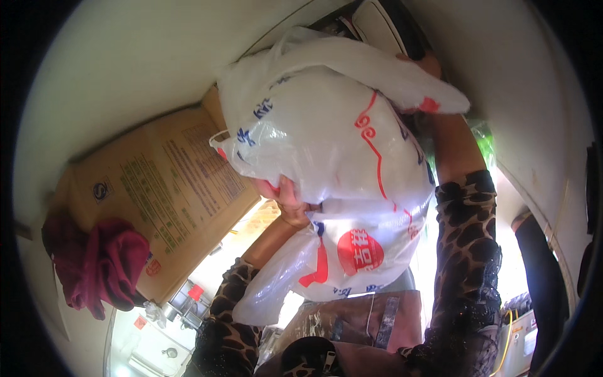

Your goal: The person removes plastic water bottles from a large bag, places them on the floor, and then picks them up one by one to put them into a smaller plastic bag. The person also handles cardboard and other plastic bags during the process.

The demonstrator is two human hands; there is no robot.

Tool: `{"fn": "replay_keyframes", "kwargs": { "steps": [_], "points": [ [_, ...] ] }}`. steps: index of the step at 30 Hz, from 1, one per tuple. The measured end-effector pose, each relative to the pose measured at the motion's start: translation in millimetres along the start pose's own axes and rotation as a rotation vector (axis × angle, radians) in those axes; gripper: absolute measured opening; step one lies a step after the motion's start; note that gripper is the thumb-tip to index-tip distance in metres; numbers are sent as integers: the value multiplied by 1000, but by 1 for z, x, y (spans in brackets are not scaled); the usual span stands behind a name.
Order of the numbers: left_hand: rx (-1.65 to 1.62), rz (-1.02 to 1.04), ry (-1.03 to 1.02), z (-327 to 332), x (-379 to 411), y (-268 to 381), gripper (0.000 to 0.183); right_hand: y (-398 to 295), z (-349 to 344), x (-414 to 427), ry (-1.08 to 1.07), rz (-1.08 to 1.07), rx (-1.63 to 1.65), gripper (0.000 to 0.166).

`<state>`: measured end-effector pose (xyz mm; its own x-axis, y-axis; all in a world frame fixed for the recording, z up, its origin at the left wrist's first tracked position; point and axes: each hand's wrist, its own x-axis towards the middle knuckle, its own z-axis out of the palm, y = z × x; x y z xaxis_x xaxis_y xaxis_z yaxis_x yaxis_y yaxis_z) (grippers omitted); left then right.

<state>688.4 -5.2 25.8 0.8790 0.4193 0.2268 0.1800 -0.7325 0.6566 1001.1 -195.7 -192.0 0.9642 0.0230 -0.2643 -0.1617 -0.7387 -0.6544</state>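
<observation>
A large, full white plastic sack [301, 141] with blue and red print is held up before me and takes up the middle of the view. My left hand [291, 200] grips its underside, thumb and fingers pressed into the plastic. My right hand [427, 65] reaches high behind the sack's upper right corner. That corner covers most of it, so its grip does not show; a dark object with a pale panel [379, 28] is close by.
A printed cardboard carton [160, 198] stands left of the sack, with a maroon cloth [113, 264] hanging over its near end. Pale walls [141, 61] close in on both sides. Lower down are a white surface [155, 339] and a metal appliance with a yellow cable [518, 341].
</observation>
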Motion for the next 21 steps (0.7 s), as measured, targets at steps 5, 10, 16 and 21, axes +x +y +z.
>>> {"fn": "replay_keyframes", "kwargs": {
  "steps": [5, 10, 16, 21],
  "points": [
    [88, -110, -101, -21, -1, -3, 89, -54, -63, -35, 224, -281, -97, 54],
    [180, 296, 37, -3, 4, -18, 87, -131, -200, -142, 326, -234, 183, 39],
    [196, 140, -199, -36, 14, 25, 86, -188, -300, -287, 475, -205, 421, 35],
    [543, -29, -682, -107, 38, 78, 88, -203, -368, -396, 347, -104, 880, 42]
  ]
}}
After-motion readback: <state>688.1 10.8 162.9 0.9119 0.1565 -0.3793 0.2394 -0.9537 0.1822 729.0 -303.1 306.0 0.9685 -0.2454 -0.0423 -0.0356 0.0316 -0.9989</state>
